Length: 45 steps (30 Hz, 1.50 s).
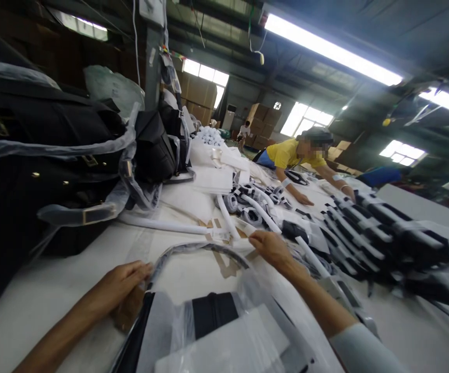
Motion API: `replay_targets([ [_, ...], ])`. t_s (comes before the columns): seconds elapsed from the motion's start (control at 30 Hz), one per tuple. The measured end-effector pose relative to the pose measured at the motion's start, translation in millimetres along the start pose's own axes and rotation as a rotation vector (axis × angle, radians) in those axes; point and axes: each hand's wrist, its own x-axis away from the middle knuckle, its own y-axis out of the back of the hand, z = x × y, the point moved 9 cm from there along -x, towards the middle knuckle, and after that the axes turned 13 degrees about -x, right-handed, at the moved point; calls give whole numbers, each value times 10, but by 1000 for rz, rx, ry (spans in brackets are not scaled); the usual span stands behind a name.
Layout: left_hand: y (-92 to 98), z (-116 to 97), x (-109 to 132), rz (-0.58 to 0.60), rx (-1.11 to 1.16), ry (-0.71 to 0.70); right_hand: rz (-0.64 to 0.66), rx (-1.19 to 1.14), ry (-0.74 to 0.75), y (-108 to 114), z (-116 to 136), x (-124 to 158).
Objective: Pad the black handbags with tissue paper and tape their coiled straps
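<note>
A black handbag [212, 313] lies in front of me, partly covered by clear plastic and a white sheet [228, 344]. Its wrapped handle [201, 247] arches away from me. Beside the handle's left end is my left hand [129, 282], its fingers pressed together; a blurred brown patch under it cannot be made out. Beyond the handle's right side, my right hand [269, 248] has its fingers closed at a whitish piece whose kind is unclear. A white foam tube [228, 220] lies close to those fingertips.
Large black bags with plastic-wrapped straps [92, 147] stand at left. Coiled wrapped straps [250, 212] are heaped mid-table. Black bag parts with white strips [380, 233] are stacked at right. Across the table, a person in a yellow top [289, 155] leans over with arms stretched out.
</note>
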Motion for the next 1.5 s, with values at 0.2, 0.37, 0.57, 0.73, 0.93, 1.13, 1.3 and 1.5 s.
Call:
replay_targets([
  [0.2,-24,-280,48,15,-326,-52,-28,73,-145,204,-950,-32],
  [0.37,-141,-527,-60,50,-622,-22,17,50,-115,54,-1085,-111],
  [0.57,-334,-819,-282,101,-658,-176,4,6,-65,-2,-934,-115],
  [0.73,-438,-912,-319,243,-572,-331,112,-134,65,-203,-584,11],
  [0.93,-95,-955,-339,-140,-711,-253,-2,-259,105,150,-320,-300],
  [1.13,-224,-1238,-327,-211,-576,-380,-216,-54,119,399,-330,-1043],
  [1.3,-507,-1087,-472,-69,-535,-403,-65,130,222,-25,-370,-1374],
  [1.5,-574,-1048,-512,-42,-542,-457,-138,219,181,43,-440,-1469],
])
